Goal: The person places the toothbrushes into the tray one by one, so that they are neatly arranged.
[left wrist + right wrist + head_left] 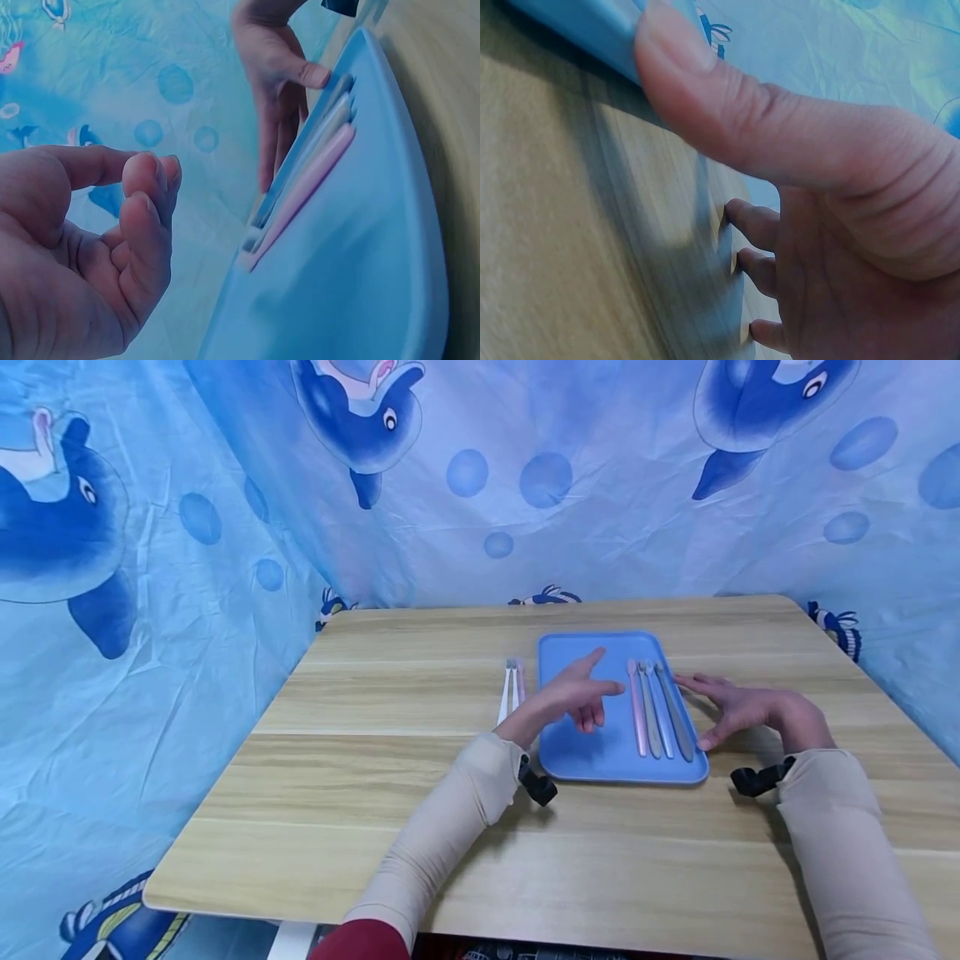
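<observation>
Blue tray (611,735), seemingly mid-loading; left hand (576,693) above, fingers released; right hand (750,706) alongside, fingers unclenched; next move likely calls for grasping outlying utensils (515,691).

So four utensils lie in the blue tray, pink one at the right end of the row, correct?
Not the right end: the head view shows the pink utensil at the row's left end. Four utensils in the blue tray is correct.
</observation>
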Motion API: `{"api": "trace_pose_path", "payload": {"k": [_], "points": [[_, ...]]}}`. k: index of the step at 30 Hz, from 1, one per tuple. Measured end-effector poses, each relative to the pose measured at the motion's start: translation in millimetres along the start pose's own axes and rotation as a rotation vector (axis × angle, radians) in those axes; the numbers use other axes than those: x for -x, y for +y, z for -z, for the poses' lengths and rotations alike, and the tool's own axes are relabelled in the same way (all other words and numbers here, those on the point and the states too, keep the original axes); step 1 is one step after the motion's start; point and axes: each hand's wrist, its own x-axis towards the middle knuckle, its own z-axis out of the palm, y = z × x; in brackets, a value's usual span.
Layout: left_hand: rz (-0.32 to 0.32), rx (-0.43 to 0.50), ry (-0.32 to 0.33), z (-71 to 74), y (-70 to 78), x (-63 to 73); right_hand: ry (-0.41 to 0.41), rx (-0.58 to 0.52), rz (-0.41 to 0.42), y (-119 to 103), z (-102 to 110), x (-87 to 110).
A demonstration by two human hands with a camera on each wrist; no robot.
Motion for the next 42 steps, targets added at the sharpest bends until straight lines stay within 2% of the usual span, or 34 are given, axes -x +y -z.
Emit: {"api": "trace_pose_path", "payload": {"k": [7, 18, 22, 27, 42], "points": [[-0.008, 0.039, 0.003, 19.6, -8.9, 4.7, 0.013, 0.011, 0.013, 1.0, -2.8, -1.4], [-0.008, 0.004, 0.032, 55.5, -20.5, 16.6, 0.016, 0.007, 0.013, 1.8, -4.6, 0.4], [-0.023, 0.016, 0.058, 69.2, -25.9, 21.9, 0.02, 0.007, 0.0, 2.3, -3.4, -0.7], [-0.012, 0.018, 0.08, 84.7, -34.5, 25.5, 0.021, 0.013, -0.002, 2.7, -2.9, -2.9], [0.044, 0.008, 0.065, 110.1, -60.5, 36.2, 0.019, 0.006, -0.018, -2.0, -2.7, -2.0]]}}
